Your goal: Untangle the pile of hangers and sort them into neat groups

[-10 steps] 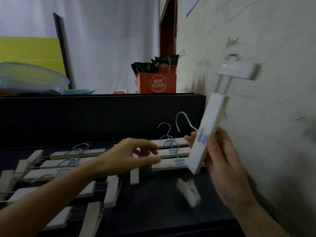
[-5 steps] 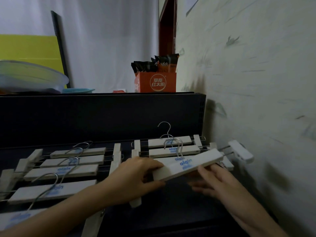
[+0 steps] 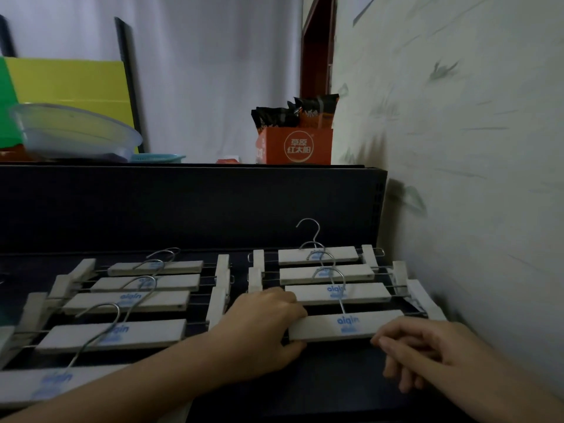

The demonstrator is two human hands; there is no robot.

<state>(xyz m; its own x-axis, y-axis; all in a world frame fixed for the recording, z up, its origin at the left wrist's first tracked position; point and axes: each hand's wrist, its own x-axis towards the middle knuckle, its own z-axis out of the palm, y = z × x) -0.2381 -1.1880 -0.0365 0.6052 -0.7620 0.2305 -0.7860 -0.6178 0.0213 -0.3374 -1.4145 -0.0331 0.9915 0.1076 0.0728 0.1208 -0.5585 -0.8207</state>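
Gripping the nearest hanger [image 3: 346, 326] (right-hand row), left hand [image 3: 265, 323]; right hand [image 3: 427, 351] curled, holding nothing.

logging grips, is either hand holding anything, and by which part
The left hand pinches the nearest clip hanger at its bar's left end. The right hand holds nothing.

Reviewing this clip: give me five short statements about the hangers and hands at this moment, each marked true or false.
1. The left hand grips the left end of the nearest right-group hanger. True.
2. The right hand holds a hanger up in the air. False: it rests low by that hanger's near edge.
3. The hangers lie in two side-by-side groups. True.
4. The orange box sits among the hangers. False: it stands on the raised ledge behind.
5. The right group has four hangers. True.
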